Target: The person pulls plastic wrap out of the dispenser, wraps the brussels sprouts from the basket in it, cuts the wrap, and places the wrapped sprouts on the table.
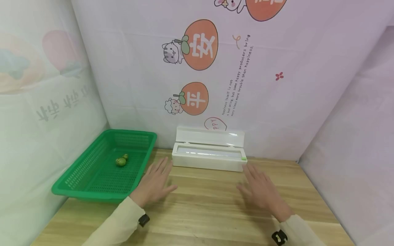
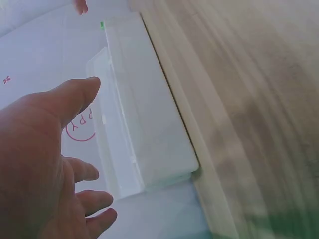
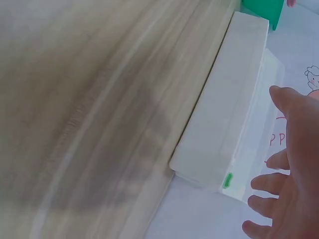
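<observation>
A long white box [image 1: 209, 163] with its clear lid [image 1: 210, 136] raised stands against the back cloth; it looks like a cling film dispenser, with a small green tab [image 1: 244, 158] at its right end. My left hand [image 1: 155, 182] is spread near the box's left end, beside the green basket, and holds nothing. My right hand [image 1: 260, 186], likewise empty with fingers extended, reaches toward the box's right end. In the left wrist view the left thumb and fingers [image 2: 92, 201] are apart, overlapping the raised lid. The right wrist view shows the right fingers [image 3: 269, 184] spread near the green tab.
A green plastic basket [image 1: 87, 195] sits at the left of the wooden table [image 1: 200, 218], with two small round green vegetables [image 1: 121, 161] in it. Printed white cloth walls [image 1: 261, 102] enclose the table at the back and both sides.
</observation>
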`<state>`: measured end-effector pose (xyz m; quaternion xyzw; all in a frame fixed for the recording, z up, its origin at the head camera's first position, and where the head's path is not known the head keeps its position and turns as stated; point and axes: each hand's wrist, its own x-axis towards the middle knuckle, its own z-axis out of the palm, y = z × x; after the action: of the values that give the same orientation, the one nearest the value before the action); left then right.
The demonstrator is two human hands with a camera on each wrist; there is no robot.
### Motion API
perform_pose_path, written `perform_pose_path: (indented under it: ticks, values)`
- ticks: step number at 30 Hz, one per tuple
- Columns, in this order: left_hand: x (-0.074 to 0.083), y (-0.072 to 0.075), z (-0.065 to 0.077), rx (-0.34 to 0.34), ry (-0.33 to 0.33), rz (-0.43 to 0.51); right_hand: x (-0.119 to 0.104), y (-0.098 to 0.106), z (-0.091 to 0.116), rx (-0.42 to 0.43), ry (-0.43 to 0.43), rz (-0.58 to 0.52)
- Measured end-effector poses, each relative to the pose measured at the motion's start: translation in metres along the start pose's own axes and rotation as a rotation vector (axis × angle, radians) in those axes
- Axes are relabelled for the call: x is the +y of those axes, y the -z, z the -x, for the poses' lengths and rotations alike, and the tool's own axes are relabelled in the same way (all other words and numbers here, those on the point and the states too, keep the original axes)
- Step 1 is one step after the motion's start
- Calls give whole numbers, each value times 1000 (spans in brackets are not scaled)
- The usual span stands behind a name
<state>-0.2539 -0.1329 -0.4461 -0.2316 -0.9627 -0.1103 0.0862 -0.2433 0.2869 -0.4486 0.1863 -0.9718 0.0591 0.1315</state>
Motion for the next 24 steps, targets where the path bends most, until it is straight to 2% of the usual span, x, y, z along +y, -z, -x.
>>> perform_pose_path:
  ticks: [7,14,21,24]
  values:
    - [3,13,-26,-31,-38,-8,2,9,-25,11,47,19]
    - [1,14,-57,-75,-86,-5,5,16,-54,52,118,61]
    - [-5,10,-89,-3,-182,-84,16,15,-84,66,182,54]
    - [-5,11,-102,-3,-190,-91,19,15,-92,43,190,33]
